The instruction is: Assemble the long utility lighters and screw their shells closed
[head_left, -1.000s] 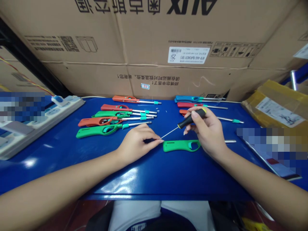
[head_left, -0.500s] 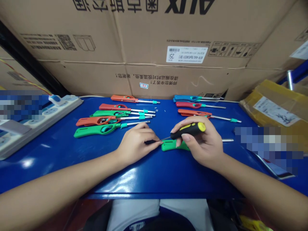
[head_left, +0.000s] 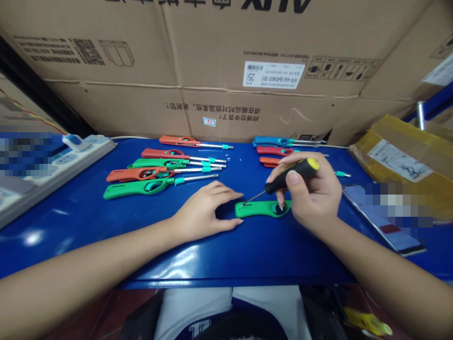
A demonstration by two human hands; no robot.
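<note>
My right hand (head_left: 313,196) is closed round a screwdriver (head_left: 290,175) with a black and yellow handle. Its thin shaft slants down to the left, and the tip meets the handle end of a green gas lighter (head_left: 260,209) lying flat on the blue table. My right hand covers the lighter's metal tube. Beside the lighter's left end, my left hand (head_left: 203,210) rests with thumb and fingers apart, nothing between them. Further left lie several lighters, among them a green one (head_left: 138,189) and an orange one (head_left: 136,174).
More lighters, including a blue one (head_left: 272,141), lie at the back right. A phone (head_left: 382,219) and a yellow-taped carton (head_left: 406,156) are on the right. On the left sits a white power strip (head_left: 60,174). A large cardboard box (head_left: 212,80) stands behind the table (head_left: 198,264).
My left thumb and fingers have parted from the screwdriver's tip. My right hand has shifted right and the screwdriver stands steeper, with its tip on the green lighter. The view has tilted slightly.
</note>
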